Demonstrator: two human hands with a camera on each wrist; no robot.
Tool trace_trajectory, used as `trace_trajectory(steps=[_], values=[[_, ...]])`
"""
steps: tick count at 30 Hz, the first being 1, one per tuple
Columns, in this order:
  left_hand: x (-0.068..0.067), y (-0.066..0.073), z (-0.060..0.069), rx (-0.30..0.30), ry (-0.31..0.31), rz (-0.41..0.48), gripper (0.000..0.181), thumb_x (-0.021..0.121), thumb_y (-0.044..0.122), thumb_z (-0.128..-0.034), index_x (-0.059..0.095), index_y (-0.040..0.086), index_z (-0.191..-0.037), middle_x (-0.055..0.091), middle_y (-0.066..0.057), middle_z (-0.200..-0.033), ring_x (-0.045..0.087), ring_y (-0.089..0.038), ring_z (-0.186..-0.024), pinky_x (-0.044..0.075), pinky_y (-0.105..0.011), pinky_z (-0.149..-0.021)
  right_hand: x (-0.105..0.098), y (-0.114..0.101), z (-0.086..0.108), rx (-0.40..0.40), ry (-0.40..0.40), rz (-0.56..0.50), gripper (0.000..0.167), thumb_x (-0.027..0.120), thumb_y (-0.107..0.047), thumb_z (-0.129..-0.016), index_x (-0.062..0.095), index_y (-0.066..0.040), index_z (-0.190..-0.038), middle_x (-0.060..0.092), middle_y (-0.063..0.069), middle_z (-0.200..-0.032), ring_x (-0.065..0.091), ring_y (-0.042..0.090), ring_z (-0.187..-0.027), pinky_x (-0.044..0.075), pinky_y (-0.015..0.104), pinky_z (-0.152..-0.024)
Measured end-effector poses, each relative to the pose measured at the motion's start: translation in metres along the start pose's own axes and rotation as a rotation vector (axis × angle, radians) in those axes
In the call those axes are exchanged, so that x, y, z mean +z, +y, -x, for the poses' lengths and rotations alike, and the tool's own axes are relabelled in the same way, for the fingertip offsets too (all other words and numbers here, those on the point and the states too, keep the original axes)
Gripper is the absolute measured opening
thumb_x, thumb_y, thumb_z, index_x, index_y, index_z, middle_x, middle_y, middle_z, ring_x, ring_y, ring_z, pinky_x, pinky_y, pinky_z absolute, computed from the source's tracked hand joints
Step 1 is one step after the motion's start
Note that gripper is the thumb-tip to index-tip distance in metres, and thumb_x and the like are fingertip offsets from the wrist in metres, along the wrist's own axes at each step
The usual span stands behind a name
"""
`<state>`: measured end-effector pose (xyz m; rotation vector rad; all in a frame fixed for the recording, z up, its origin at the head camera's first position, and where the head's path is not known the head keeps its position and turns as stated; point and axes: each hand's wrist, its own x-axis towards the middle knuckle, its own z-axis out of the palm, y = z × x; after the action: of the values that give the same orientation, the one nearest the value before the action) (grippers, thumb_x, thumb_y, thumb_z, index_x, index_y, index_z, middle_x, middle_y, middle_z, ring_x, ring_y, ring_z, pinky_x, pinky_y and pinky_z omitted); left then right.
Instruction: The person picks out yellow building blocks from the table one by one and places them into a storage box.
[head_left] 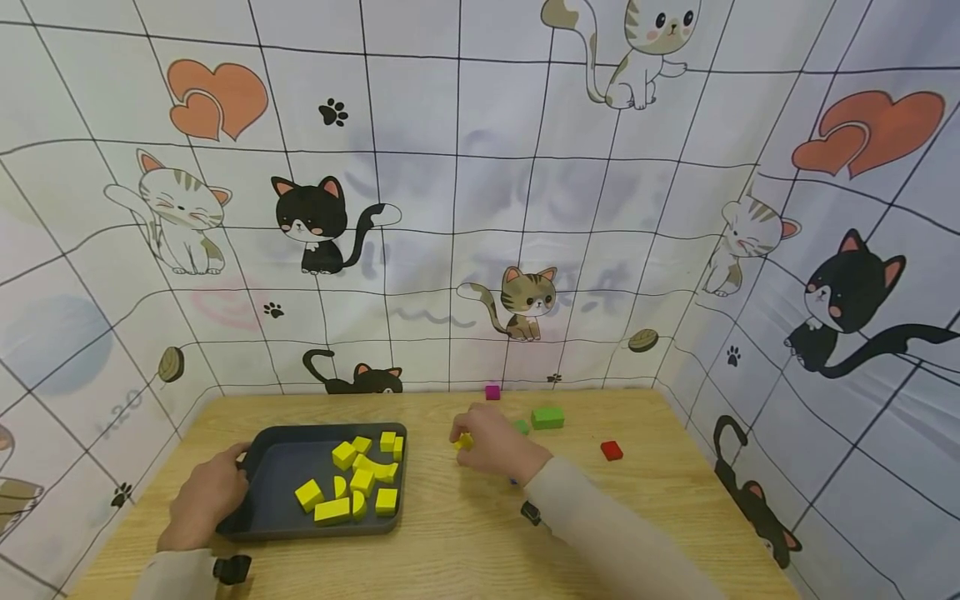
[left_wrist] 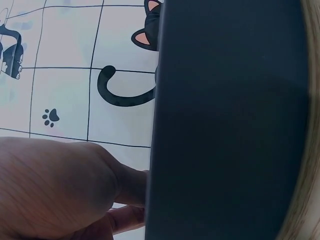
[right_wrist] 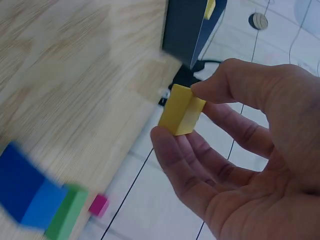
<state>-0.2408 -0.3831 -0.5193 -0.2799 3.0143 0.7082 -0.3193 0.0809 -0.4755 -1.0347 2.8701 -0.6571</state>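
A dark grey tray (head_left: 273,479) with several yellow blocks (head_left: 362,481) in it lies on the left of the wooden table. My left hand (head_left: 206,492) grips the tray's left side; the left wrist view shows its thumb and fingers at the tray's edge (left_wrist: 230,125), with the fingertips partly hidden. Between thumb and fingertips, my right hand (head_left: 498,446) pinches a small yellow block (right_wrist: 181,110), held to the right of the tray. Within the tray, the yellow blocks gather toward the right half, some box-shaped and some rounded.
Around the right hand are a blue block (right_wrist: 30,185), mostly hidden in the head view, a green block (head_left: 547,418), and a smaller green piece (head_left: 521,427). A magenta cube (head_left: 492,392) sits by the back edge. Farther right lies a red block (head_left: 612,451). Cat-print cloth walls surround the table.
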Motion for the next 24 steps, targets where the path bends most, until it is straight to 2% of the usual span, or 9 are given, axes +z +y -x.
trace_trajectory(steps=[7, 17, 24], values=[[0.0, 0.0, 0.001, 0.005, 0.002, -0.002, 0.057, 0.049, 0.004, -0.109, 0.049, -0.007, -0.165, 0.072, -0.041, -0.136, 0.078, -0.045, -0.092, 0.063, -0.061, -0.073, 0.016, -0.029, -0.033, -0.037, -0.043, 0.035, 0.021, 0.091, -0.012, -0.098, 0.086, -0.011, -0.118, 0.078, 0.001, -0.112, 0.056, 0.009, -0.096, 0.055, 0.024, -0.088], [-0.003, 0.0, 0.0, 0.009, -0.008, -0.001, 0.058, 0.048, 0.002, -0.1073, 0.05, -0.009, -0.164, 0.075, -0.039, -0.127, 0.075, -0.04, -0.086, 0.06, -0.056, -0.07, 0.038, -0.077, -0.074, -0.146, -0.09, 0.055, 0.024, 0.087, -0.012, -0.102, 0.086, -0.012, -0.126, 0.074, 0.001, -0.12, 0.055, 0.008, -0.097, 0.052, 0.016, -0.082], [-0.003, 0.001, -0.002, 0.018, -0.015, -0.002, 0.058, 0.048, 0.002, -0.1059, 0.051, -0.01, -0.163, 0.075, -0.039, -0.128, 0.075, -0.039, -0.086, 0.059, -0.055, -0.069, 0.057, -0.109, -0.098, -0.229, -0.116, 0.158, 0.026, 0.085, -0.017, -0.106, 0.085, -0.019, -0.132, 0.075, -0.005, -0.122, 0.053, 0.004, -0.096, 0.047, 0.012, -0.077]])
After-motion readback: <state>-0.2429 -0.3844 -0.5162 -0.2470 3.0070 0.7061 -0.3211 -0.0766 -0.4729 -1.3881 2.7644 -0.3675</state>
